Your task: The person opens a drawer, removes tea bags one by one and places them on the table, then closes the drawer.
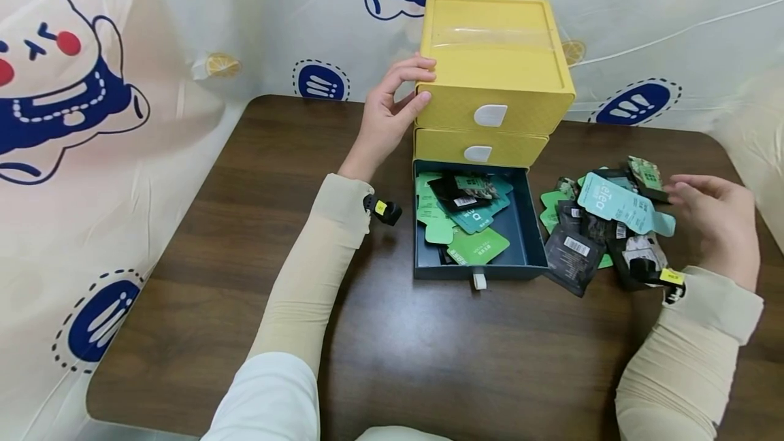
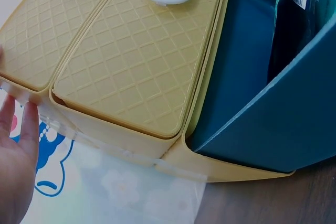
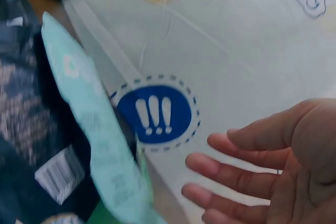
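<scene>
My left hand (image 1: 392,104) rests against the left side of a yellow drawer box (image 1: 496,53), thumb at its front edge. In the left wrist view its straight fingers (image 2: 30,124) touch the box's side. The dark blue bottom drawer (image 1: 520,237) is pulled out, with green, teal and black sachets (image 1: 478,247) inside. At the right, my right hand (image 1: 719,223) hovers beside a heap of sachets, fingertips close to a dark green one (image 1: 646,175). Its fingers are spread and hold nothing in the right wrist view. A light teal packet (image 1: 618,203) lies atop the heap.
The box stands at the back of a brown wooden table (image 1: 429,359), its two upper drawers closed. Behind it hangs a white printed curtain (image 1: 257,12). A white pull tab (image 1: 480,282) sticks out from the open drawer's front.
</scene>
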`<state>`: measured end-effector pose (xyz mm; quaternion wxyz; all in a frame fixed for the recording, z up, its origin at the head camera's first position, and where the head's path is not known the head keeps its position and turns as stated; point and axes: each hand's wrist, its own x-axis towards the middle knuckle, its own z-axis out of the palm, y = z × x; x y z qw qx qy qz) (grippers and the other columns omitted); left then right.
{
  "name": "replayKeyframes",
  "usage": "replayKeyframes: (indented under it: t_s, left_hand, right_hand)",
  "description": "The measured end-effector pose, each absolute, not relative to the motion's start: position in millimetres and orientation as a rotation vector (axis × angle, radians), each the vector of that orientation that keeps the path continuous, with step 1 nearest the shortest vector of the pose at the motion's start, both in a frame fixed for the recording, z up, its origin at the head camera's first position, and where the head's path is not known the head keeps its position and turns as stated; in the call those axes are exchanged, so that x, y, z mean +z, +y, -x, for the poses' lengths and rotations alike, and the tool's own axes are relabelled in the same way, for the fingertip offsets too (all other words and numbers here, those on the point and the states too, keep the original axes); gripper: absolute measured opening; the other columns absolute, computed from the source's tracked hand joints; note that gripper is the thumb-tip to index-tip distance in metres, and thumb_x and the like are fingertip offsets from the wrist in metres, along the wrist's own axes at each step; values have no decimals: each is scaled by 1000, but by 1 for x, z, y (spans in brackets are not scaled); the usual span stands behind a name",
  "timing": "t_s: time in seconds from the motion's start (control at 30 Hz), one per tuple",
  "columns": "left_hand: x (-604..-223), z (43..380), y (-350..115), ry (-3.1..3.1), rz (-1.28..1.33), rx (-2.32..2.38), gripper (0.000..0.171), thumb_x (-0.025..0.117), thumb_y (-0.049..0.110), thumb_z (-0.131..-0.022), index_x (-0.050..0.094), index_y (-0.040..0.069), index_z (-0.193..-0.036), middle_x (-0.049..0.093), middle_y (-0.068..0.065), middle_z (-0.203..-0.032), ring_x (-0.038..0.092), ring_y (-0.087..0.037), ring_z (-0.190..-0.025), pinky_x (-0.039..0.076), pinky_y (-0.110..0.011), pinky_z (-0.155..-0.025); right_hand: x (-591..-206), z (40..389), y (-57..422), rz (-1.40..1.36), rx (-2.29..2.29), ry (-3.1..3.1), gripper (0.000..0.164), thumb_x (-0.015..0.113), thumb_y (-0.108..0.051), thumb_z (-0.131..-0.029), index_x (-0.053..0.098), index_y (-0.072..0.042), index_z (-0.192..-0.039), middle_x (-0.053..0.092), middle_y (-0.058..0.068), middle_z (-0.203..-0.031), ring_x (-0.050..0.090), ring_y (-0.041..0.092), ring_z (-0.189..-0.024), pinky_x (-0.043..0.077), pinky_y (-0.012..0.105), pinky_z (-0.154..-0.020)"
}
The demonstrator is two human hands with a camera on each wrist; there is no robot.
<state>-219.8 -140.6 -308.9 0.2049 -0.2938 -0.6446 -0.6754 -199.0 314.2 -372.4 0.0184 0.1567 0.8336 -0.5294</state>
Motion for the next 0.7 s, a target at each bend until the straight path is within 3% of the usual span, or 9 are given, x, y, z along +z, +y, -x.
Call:
replayKeyframes:
  t_s: [0.23, 0.43, 0.53, 0.7]
  left_hand:
    - [-309, 220, -141, -1785, 825, -1883, 18, 54, -8, -86, 54, -12, -104, 51, -18, -122, 32, -15, -127, 42, -37, -97]
    - [-308, 219, -141, -1789, 829, -1883, 19, 54, -9, -86, 54, -12, -104, 50, -20, -122, 31, -15, -128, 42, -37, -97]
    - [-308, 219, -142, -1793, 829, -1881, 18, 54, -8, -86, 54, -12, -104, 50, -20, -122, 31, -15, -128, 42, -37, -97]
    - [-308, 219, -142, -1797, 831, -1885, 19, 54, -9, -86, 54, -12, -104, 49, -21, -123, 31, -15, -128, 41, -37, -97]
  right_hand:
    - [-350, 196, 281, -210, -1886, 2641, 25, 57, -17, -91, 63, -7, -113, 64, -13, -90, 56, 3, -85, 42, 9, -67]
    - [-337, 195, 244, 54, -1702, 2835, 26, 55, -17, -92, 62, -7, -116, 64, -10, -93, 55, 8, -92, 40, 14, -66]
    - [-333, 194, 227, 223, -1660, 2878, 26, 55, -16, -92, 62, -7, -115, 63, -9, -95, 55, 10, -93, 39, 14, -74]
    - [-329, 193, 200, 466, -1500, 2919, 25, 54, -18, -93, 63, -6, -113, 63, -7, -98, 55, 10, -93, 40, 17, -76]
